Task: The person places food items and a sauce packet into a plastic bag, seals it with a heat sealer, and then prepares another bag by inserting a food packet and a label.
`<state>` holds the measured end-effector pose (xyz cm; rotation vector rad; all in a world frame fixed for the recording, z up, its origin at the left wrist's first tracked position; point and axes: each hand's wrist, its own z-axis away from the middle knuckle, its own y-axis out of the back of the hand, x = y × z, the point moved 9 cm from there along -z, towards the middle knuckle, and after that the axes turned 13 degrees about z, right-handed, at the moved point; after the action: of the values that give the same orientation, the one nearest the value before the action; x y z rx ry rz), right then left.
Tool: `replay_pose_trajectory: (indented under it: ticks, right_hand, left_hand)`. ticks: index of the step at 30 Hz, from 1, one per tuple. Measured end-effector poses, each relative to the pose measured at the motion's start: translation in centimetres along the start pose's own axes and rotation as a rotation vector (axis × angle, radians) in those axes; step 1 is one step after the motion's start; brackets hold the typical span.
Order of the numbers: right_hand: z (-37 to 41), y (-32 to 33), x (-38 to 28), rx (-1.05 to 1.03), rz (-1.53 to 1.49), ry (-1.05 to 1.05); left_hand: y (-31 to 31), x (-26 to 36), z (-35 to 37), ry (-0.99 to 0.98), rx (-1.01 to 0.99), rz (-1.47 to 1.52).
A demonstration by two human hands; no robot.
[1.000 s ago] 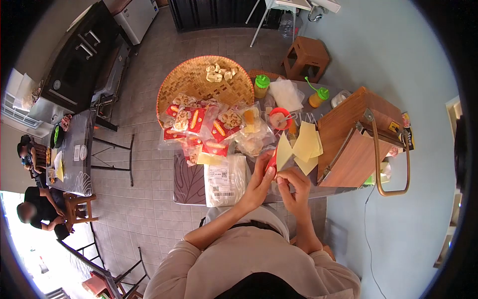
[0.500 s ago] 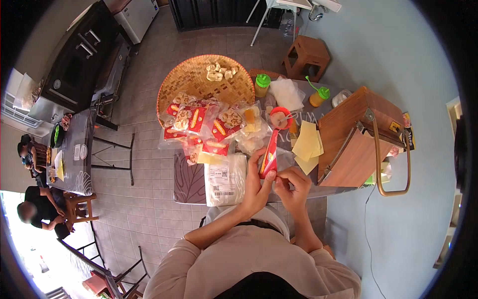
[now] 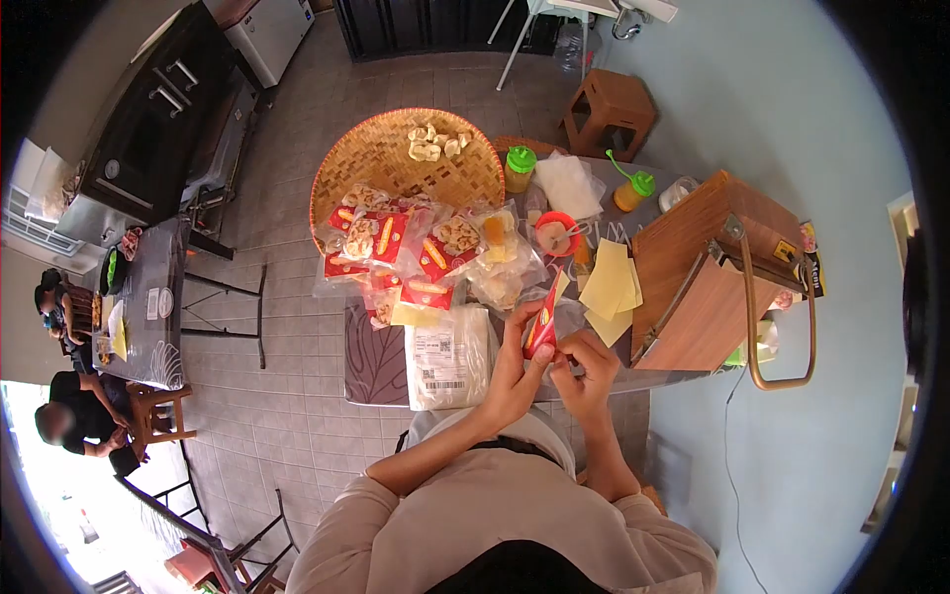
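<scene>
The left hand (image 3: pixel 517 364) is pinching a narrow red card (image 3: pixel 541 319) between thumb and fingers, holding it upright just above the near edge of the worktop (image 3: pixel 376 361). The right hand (image 3: pixel 586 368) is meeting it from the other side, its fingertips pressed together on the card's lower end, so both hands are gripping the same piece.

The card is looking thin, light and fairly stiff, like folded printed cardstock. It is likely to crease or bend if squeezed across the middle, so the edges and the fold are seeming the safest places to take hold. Its glossy face may be a little slippery.

A yellow shape is showing on the red face, but any lettering is too small to read. The same red and yellow cards are sitting in the sealed clear packets (image 3: pixel 396 247) piled near the woven tray (image 3: pixel 396 163). A white parcel (image 3: pixel 447 361) beside the left hand is carrying a shipping label with a barcode, its print illegible. Pale yellow sheets (image 3: pixel 609 282) are lying just beyond, against a wooden box (image 3: pixel 708 277).
</scene>
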<state>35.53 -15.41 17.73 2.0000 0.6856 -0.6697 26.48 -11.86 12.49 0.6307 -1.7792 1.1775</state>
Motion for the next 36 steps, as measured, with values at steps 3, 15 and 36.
replay_pose_trajectory:
  ticks: [3, 15, 36]
  right_hand:
    - [0.1, -0.1, 0.1, -0.016, 0.030, 0.012]
    - [0.0, -1.0, 0.6, -0.125, -0.007, -0.012]
    - [-1.2, -5.9, -0.7, -0.278, -0.071, 0.004]
  left_hand:
    - [0.1, -0.2, 0.1, 0.001, -0.001, -0.013]
    - [0.5, -0.5, 0.0, 0.036, 0.000, 0.014]
    - [5.5, 1.0, -1.1, 0.058, 0.046, 0.015]
